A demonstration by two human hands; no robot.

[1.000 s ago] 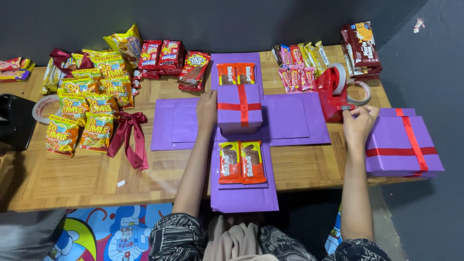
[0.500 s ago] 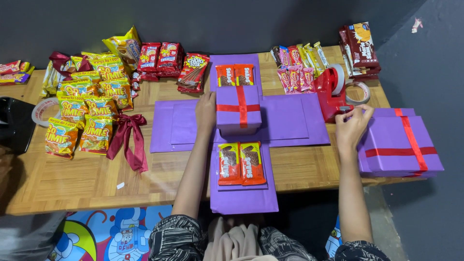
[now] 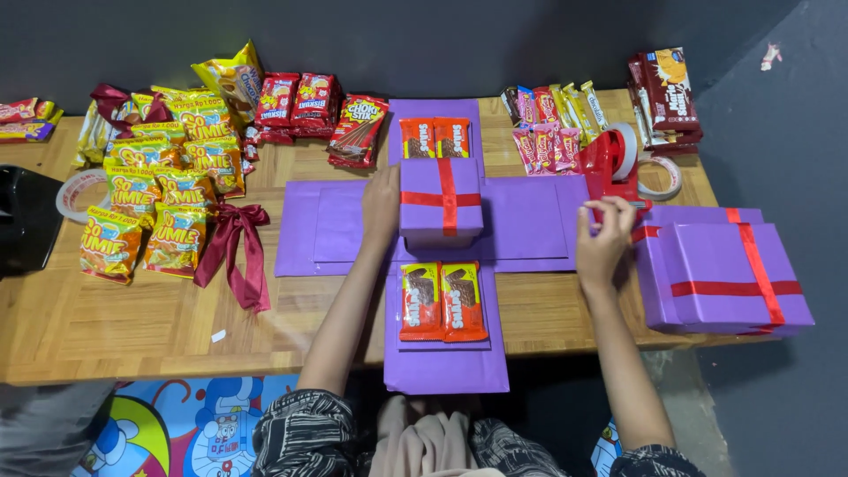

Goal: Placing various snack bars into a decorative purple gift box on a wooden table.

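Comparing this moment with the two earlier views, one change stands out: the right hand (image 3: 603,243) has drawn back toward the person and to the left. It has come off the edge of the lidded purple gift box (image 3: 724,274) at 3 o'clock and now sits over the outer end of the right flap (image 3: 530,221).

Nearest the person, the near flap (image 3: 446,367) of the unfolded purple card overhangs the tabletop (image 3: 132,327) at 6 o'clock. It carries two orange snack packs (image 3: 442,301) lying side by side, unmoved.

The left hand (image 3: 382,196) has not shifted. Its fingers are pressed together, flat against the left wall of the small purple box (image 3: 441,200), which stands upright at the centre of the cross-shaped card with a red ribbon over its lid. The left flap (image 3: 322,225) at 9 o'clock is bare.

The right hand's fingers are curled, their tips closed just below the red tape dispenser (image 3: 609,163). Whether they pinch a strip of tape cannot be told. In my judgement the centre box is being steadied while the right hand works at the dispenser, and the side flaps are not yet filled.

Further off, two matching packs (image 3: 435,138) lie on the far flap at 12 o'clock. A maroon bow (image 3: 237,243) and yellow noodle packets (image 3: 150,203) lie at 9 to 10 o'clock, undisturbed.
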